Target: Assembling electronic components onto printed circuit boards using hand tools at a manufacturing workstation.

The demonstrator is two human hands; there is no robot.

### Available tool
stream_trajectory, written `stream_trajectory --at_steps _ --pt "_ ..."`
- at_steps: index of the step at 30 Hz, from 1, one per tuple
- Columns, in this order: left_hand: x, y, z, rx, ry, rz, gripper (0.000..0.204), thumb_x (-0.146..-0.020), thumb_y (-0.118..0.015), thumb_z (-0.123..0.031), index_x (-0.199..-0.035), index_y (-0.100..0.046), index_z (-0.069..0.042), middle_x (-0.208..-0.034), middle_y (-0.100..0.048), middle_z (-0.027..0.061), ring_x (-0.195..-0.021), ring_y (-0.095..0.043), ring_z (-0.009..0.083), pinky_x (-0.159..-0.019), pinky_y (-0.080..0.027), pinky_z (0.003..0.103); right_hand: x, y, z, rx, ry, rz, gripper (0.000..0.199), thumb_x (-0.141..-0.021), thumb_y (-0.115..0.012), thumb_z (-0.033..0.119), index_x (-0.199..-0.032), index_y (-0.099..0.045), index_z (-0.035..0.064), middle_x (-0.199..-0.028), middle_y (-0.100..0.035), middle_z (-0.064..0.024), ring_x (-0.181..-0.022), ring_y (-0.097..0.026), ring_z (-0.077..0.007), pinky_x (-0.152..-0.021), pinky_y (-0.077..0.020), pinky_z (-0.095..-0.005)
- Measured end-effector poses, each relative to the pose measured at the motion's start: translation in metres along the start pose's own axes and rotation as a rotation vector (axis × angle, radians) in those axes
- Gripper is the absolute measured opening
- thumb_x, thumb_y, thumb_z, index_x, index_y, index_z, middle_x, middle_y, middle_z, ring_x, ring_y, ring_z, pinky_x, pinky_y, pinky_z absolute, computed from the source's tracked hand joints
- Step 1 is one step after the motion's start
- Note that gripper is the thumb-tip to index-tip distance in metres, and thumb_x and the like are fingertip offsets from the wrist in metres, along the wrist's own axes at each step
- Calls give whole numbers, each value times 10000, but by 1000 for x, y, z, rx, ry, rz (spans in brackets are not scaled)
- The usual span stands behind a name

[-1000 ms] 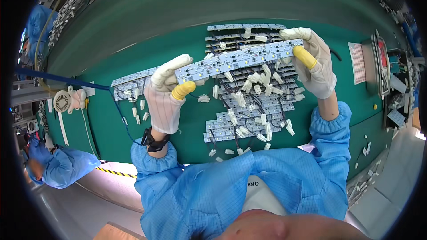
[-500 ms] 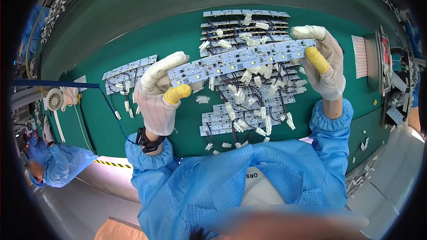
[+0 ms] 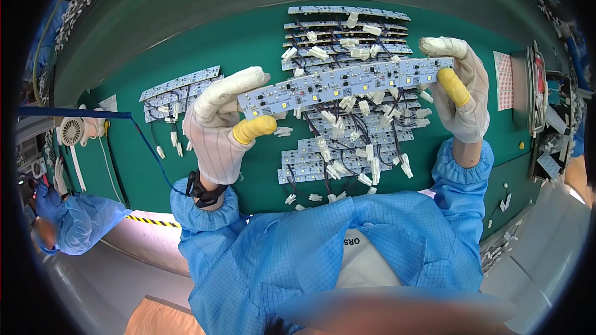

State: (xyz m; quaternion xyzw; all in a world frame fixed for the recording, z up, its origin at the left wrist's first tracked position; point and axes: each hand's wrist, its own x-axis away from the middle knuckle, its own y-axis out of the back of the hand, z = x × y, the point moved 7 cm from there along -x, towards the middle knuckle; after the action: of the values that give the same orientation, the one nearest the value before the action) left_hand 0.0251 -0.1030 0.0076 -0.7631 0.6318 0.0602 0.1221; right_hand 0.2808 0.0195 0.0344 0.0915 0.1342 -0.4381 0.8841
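Light strip [image 3: 347, 84] gripped at both ends by left hand [image 3: 220, 127] and right hand [image 3: 462, 96], many more strips [image 3: 347, 149] waiting on green table [image 3: 248, 43].

An electronics assembly workshop: below the gloved hands [image 3: 335, 105] a green anti-static surface [image 3: 248, 43] carries stacks of white LED strip boards [image 3: 347, 43] with wired white connectors [image 3: 366, 174]. The person wears a blue cleanroom smock [image 3: 310, 260] and a grounding wrist strap [image 3: 205, 191]; left of the hands, a co-worker [image 3: 74, 223] wears the same smock.
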Motion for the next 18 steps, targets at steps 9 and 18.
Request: stream_trajectory --at_steps 9,18 --pt "-1 3 -6 -57 -33 -6 590 -657 -789 -245 -1105 -559 61 -1041 -626 152 -913 -622 189 -814 -499 295 -1 -2 2 -115 -107 14 416 -857 -526 176 -1143 -455 -117 -969 -582 -136 -796 -572 -126 -724 -443 -231" --pt "-2 -4 -13 -24 -88 45 548 -665 -777 -129 -1121 -551 75 -1061 -616 164 -886 -627 190 -783 -519 268 6 6 -4 175 -161 -128 831 -722 -643 582 -1171 -426 -84 -1079 -514 -110 -879 -535 -122 -756 -453 -247"
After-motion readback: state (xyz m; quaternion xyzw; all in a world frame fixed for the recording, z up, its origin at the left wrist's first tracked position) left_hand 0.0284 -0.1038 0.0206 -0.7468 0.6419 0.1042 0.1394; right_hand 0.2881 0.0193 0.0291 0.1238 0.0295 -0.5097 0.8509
